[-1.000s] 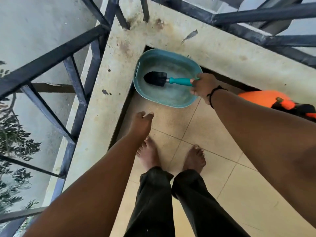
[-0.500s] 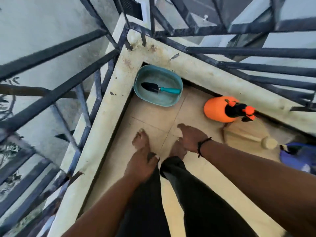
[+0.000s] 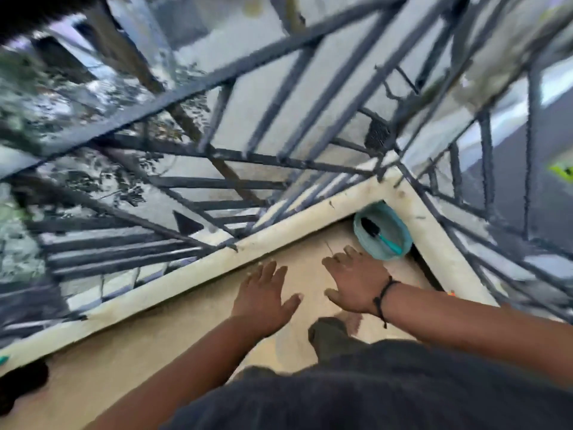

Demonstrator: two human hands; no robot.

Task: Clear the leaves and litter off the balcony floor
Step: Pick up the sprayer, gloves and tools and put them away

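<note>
Both hands hang out in front of the body over the tan tiled balcony floor, palms down and holding nothing. The left hand has its fingers straight and slightly spread, thumb out to the side; the right hand, with a black cord bracelet at the wrist, is spread the same way.

Just beyond the right hand's fingertips, tucked into the corner where two runs of pale concrete ledge meet, sits a teal oval basin. Inside it lies a small trowel with a black blade and a teal handle, the handle pointing toward the right hand.

The floor near the hands is blurred. Dark metal railing rises from the ledge beyond both hands.
</note>
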